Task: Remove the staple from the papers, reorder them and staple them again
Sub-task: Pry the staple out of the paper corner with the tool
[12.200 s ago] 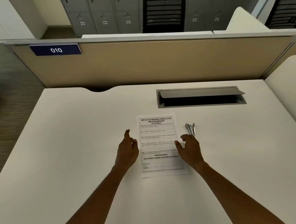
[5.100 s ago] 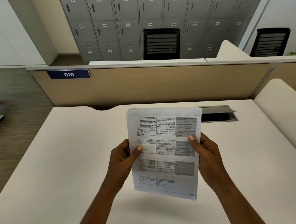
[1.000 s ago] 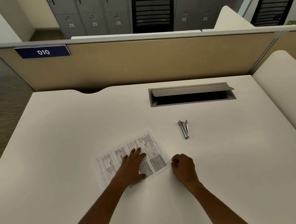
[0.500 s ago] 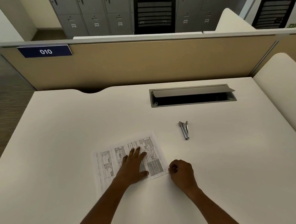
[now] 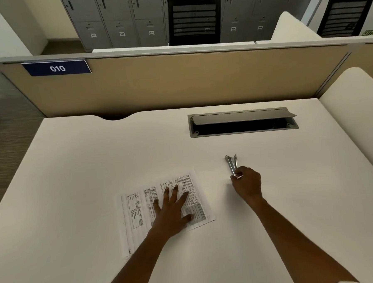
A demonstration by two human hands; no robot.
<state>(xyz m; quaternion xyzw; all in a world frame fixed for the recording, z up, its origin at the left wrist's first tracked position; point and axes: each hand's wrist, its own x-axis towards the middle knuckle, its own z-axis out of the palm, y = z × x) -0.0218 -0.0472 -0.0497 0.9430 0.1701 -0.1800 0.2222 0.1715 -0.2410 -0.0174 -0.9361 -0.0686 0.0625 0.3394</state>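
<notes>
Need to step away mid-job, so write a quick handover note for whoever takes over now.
Left hand open, pressing flat on the papers, which lie skewed on the desk.
Right hand pinches the near end of the metal stapler, on the desk right of the papers.
Staple too small to see, so removal and reordering unconfirmed.
Left: staple the sheets.

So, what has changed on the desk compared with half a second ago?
The right hand left the corner of the papers, moved forward and right to the metal tool and now pinches its near end. The left hand stays pressed flat on the papers, which lie as before.
</notes>
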